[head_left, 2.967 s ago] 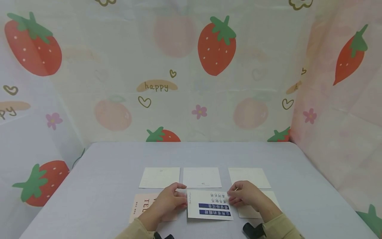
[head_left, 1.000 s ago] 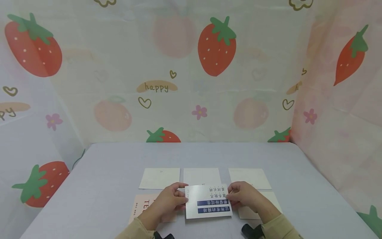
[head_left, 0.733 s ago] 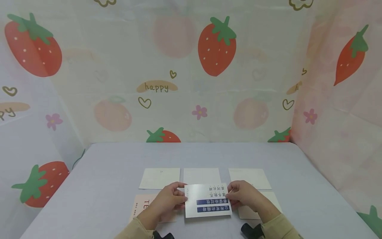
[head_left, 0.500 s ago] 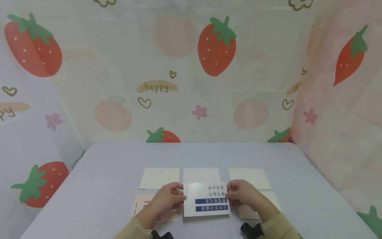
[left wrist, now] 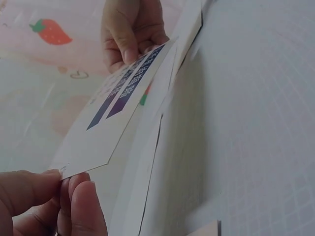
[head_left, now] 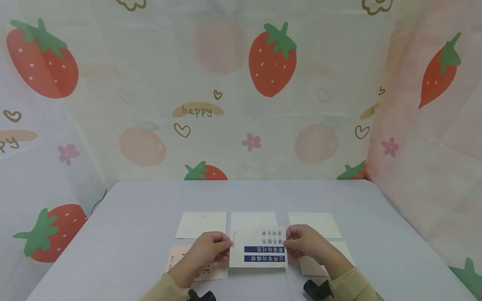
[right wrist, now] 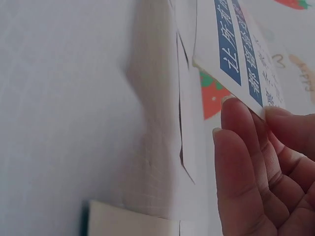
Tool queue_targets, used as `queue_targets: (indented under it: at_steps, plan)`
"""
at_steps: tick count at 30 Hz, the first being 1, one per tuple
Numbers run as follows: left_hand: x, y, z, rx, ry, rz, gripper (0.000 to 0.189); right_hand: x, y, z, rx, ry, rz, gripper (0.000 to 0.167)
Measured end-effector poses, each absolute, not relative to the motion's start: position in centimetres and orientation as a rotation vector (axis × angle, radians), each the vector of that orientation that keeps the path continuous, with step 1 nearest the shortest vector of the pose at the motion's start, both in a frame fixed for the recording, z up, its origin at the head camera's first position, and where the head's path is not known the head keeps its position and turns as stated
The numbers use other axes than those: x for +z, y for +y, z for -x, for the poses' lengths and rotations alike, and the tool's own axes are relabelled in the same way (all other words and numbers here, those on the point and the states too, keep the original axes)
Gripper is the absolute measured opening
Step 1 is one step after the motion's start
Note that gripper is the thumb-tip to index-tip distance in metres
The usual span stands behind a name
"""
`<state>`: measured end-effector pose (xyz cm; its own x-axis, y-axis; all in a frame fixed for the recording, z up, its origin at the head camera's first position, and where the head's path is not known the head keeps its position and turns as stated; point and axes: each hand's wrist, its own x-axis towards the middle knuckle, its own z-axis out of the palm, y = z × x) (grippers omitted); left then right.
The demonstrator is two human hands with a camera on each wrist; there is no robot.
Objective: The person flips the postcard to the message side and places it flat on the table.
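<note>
A white card (head_left: 257, 255) with two dark blue bands of characters is held above the table between both hands. My left hand (head_left: 205, 253) pinches its left edge between thumb and fingers; the left wrist view shows this grip on a corner of the card (left wrist: 98, 142). On the opposite edge, my right hand (head_left: 310, 246) pinches with thumb and fingers, as the right wrist view also shows on the card (right wrist: 231, 54). The text on the card reads upside down in the head view. A white card (head_left: 254, 219) lying behind is partly covered by the held one.
On the white table (head_left: 132, 225) lie a blank card (head_left: 201, 225) at the back left and another blank card (head_left: 314, 223) at the back right. A pinkish lettered card (head_left: 175, 255) is partly under my left hand, a cream card (head_left: 312, 267) under my right.
Both hands have raised the card off the table and moved it slightly left and away from me. It now overlaps more of the middle back card. The other cards stay where they were.
</note>
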<state>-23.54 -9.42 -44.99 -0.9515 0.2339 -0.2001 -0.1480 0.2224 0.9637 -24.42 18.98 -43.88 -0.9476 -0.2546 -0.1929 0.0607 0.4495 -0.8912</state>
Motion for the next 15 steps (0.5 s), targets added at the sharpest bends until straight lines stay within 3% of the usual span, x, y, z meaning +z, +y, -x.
queue_targets:
  at_steps: [15]
  plan:
    - [-44.33,-9.64,23.59,1.744,2.218,-0.089,0.013,-43.53,19.36,24.70,-1.539,2.401,0.211,0.009]
